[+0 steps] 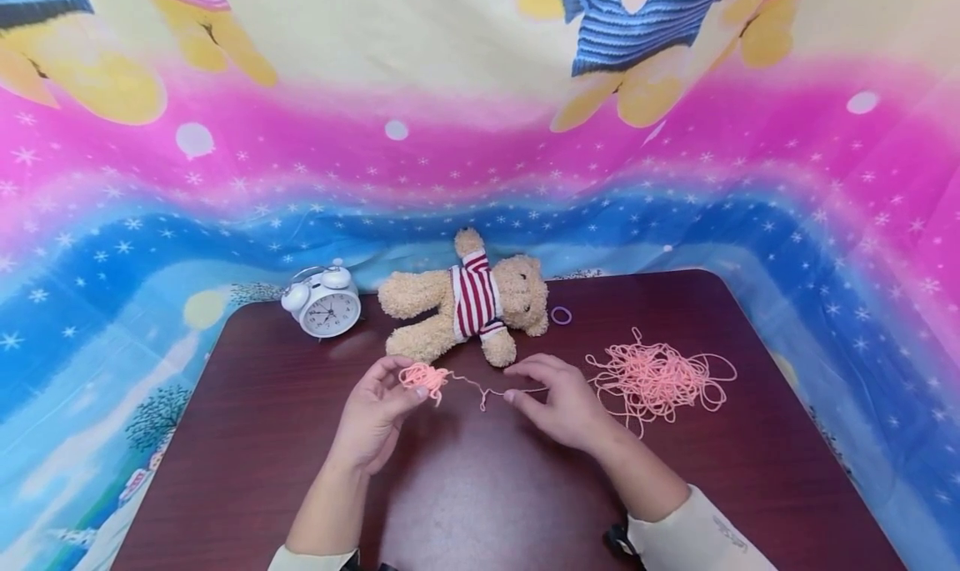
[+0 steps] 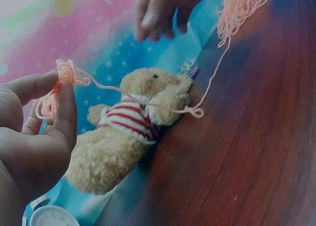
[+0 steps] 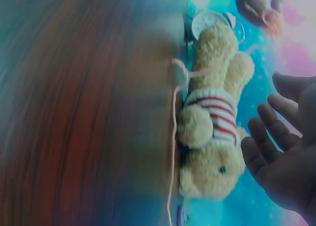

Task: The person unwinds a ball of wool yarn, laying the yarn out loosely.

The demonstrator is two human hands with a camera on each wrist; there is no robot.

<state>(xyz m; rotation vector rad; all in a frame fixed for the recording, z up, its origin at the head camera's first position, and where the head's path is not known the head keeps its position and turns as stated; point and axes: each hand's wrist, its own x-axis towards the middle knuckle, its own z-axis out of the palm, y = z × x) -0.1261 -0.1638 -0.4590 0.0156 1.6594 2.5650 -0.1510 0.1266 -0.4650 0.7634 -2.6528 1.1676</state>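
A small wound bundle of peach yarn (image 1: 424, 379) is pinched between the thumb and fingers of my left hand (image 1: 372, 417), raised over the table. From it a single strand (image 2: 211, 82) sags across to a loose yarn heap (image 1: 656, 379) on the right side of the table, with a small looped kink (image 2: 196, 112) partway along. My right hand (image 1: 564, 404) hovers between the bundle and the heap. Its fingers (image 3: 266, 129) are parted and relaxed, and the wrist views show the strand hanging apart from them.
Behind the hands, a teddy bear (image 1: 474, 300) in a red-and-white striped shirt lies on its side. A white twin-bell alarm clock (image 1: 330, 308) stands at the back left. Beside the bear's head lies a purple ring (image 1: 561, 315). Printed cloth (image 1: 450, 171) hangs around the dark table (image 1: 480, 504).
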